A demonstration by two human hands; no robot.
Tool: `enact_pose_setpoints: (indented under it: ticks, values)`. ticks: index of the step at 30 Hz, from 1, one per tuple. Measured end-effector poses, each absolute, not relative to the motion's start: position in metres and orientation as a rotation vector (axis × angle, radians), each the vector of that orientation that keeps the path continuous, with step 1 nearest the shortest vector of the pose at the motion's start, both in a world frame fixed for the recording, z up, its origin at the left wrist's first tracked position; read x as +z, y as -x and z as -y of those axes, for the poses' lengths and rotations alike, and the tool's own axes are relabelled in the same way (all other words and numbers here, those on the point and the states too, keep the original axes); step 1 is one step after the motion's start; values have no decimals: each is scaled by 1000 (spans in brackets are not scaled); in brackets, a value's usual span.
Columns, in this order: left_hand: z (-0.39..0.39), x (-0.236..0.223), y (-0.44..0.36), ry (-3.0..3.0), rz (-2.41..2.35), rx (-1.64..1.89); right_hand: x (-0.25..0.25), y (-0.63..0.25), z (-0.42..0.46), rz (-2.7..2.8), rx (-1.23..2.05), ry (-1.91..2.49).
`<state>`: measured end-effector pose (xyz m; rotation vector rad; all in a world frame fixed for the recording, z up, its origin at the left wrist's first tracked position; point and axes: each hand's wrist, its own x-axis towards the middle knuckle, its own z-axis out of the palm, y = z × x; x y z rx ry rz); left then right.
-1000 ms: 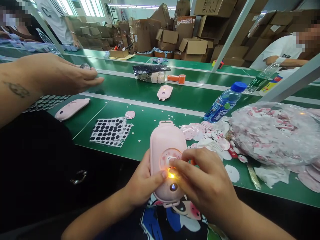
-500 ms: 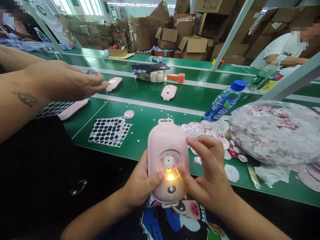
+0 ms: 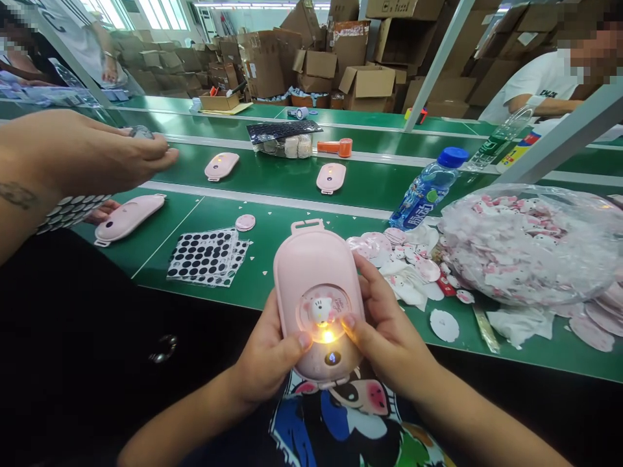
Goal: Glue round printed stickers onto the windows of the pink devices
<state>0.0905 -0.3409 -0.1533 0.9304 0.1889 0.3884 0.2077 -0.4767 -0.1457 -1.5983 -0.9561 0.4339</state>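
Observation:
Between my two hands is a pink oval electronic device [image 3: 318, 259], held upright over my lap. Its round recess carries a pink disc with a white cartoon-cat figure [image 3: 320, 311]. Below the figure a yellow light glows, and a small dark display shows a 4. My left hand [image 3: 270, 357] grips the lower left side, thumb on the front by the recess. My right hand [image 3: 389, 331] wraps the right side, its thumb on the recess edge near the cat figure. The fingers behind the device are hidden.
Sticker sheets with black dots [image 3: 207, 256] and a pink disc [image 3: 245, 222] lie ahead left. A blue-capped bottle [image 3: 428, 188], loose discs and a plastic bag of cat pieces [image 3: 530, 246] stand right. A co-worker's hand [image 3: 97, 149] reaches in left, near another pink device [image 3: 131, 217].
My right fingers have closed from a raised position onto the device's side. The device has shifted slightly left and up in view. The co-worker's hand has moved left.

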Motion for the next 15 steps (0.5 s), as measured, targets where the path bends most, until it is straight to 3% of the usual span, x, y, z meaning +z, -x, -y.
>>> enact_pose_setpoints:
  ticks: [6, 15]
  values:
    - [342, -152, -89, -953, -203, 401, -146, -204, 474, 1004, 277, 1687]
    - [345, -154, -92, -1005, -197, 452, -146, -195, 476, 994, 459, 1558]
